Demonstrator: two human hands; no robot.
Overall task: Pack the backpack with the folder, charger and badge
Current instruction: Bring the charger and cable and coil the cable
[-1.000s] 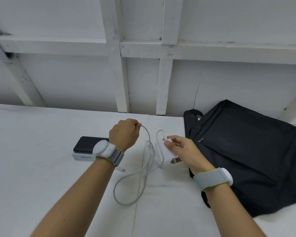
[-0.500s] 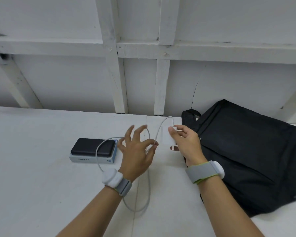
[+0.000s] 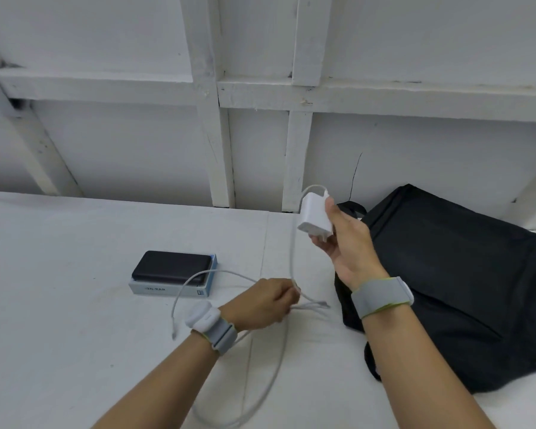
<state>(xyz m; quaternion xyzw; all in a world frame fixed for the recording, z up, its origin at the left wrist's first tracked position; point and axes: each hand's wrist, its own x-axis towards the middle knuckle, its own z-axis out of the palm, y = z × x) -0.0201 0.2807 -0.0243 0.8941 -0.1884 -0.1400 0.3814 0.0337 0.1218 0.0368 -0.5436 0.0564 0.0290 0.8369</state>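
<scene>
My right hand (image 3: 345,239) holds the white charger block (image 3: 315,215) lifted above the table, just left of the black backpack (image 3: 452,283). The charger's white cable (image 3: 292,249) drops from the block's top down to my left hand (image 3: 262,303), which grips it in curled fingers near the table. More cable loops lie around and below my left wrist. The backpack lies flat on the white table (image 3: 59,289) at the right, against the wall. No folder or badge shows.
A dark power bank (image 3: 172,267) sits on a pale blue and white box (image 3: 171,289) left of my hands. A white panelled wall (image 3: 136,134) with wooden battens closes the table's far side.
My right hand has raised the charger block off the table. My left hand, spread open half a second ago, has dropped nearer to me and closed on the cable.
</scene>
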